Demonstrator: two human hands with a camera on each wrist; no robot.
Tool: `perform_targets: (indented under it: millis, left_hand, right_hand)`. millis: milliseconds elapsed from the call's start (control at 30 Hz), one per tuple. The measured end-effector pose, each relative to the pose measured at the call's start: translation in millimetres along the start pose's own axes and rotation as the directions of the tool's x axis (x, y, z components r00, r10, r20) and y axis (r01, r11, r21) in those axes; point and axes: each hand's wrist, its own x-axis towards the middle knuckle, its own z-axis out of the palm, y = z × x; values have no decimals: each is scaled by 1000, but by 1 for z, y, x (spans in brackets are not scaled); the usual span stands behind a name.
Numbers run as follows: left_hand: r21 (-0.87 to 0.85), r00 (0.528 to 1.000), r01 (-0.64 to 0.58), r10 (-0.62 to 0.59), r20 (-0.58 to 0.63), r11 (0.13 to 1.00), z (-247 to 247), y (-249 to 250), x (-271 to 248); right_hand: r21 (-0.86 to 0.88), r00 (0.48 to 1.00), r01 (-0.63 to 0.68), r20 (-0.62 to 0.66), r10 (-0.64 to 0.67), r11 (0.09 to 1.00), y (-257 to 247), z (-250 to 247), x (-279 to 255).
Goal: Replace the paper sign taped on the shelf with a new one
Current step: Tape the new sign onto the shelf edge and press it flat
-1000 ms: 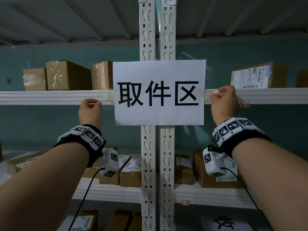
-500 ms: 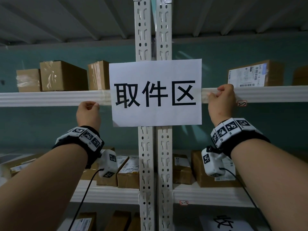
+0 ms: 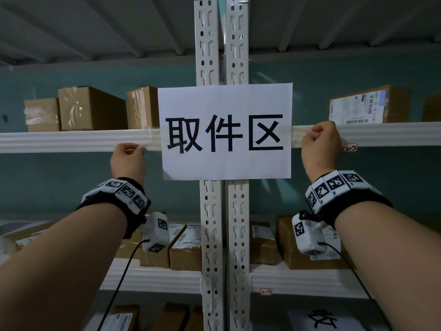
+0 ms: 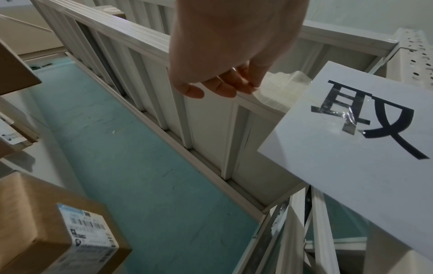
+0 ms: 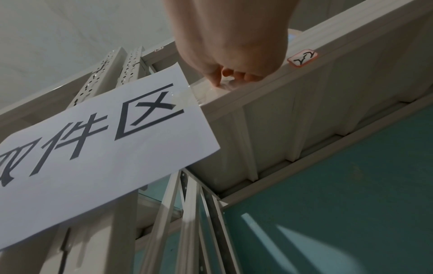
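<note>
A teal wall [image 3: 71, 187] stands behind white metal shelves [image 3: 71, 140] that hold brown boxes [image 3: 90, 108]. A white paper sign [image 3: 226, 131] with big black letters hangs on the middle posts [image 3: 222, 44], taped to the shelf edge. The left hand [image 3: 128, 161] pinches the clear tape [image 3: 150, 139] beside the sign. The right hand [image 3: 319, 149] pinches the tape on the other side.

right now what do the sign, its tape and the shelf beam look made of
Sign: thin matte white paper, black print, lower edge hanging free. Tape: clear glossy plastic film, wrinkled, catching glints. Shelf beam: probably painted metal, off-white, ribbed along its length.
</note>
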Motion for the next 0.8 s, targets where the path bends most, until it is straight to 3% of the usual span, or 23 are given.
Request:
perform_targets:
  millis: [367, 567, 667, 800]
  left_hand:
    - [20, 998, 54, -53, -41, 998, 0, 1, 3]
    - [129, 995, 46, -35, -91, 991, -8, 2, 0]
    - [211, 987, -77, 104, -119, 975, -4, 10, -8]
    - [201, 925, -380, 369, 91, 903, 20, 26, -31]
  right_hand:
    - [-11, 1000, -8, 5, 9, 1000, 4, 2, 2]
    - [-26, 1000, -1, -17, 1, 1000, 1, 2, 0]
    - [-98, 997, 34, -63, -41, 995, -3, -1, -4]
    - [-141, 971, 202, -104, -217, 969, -12, 3, -15]
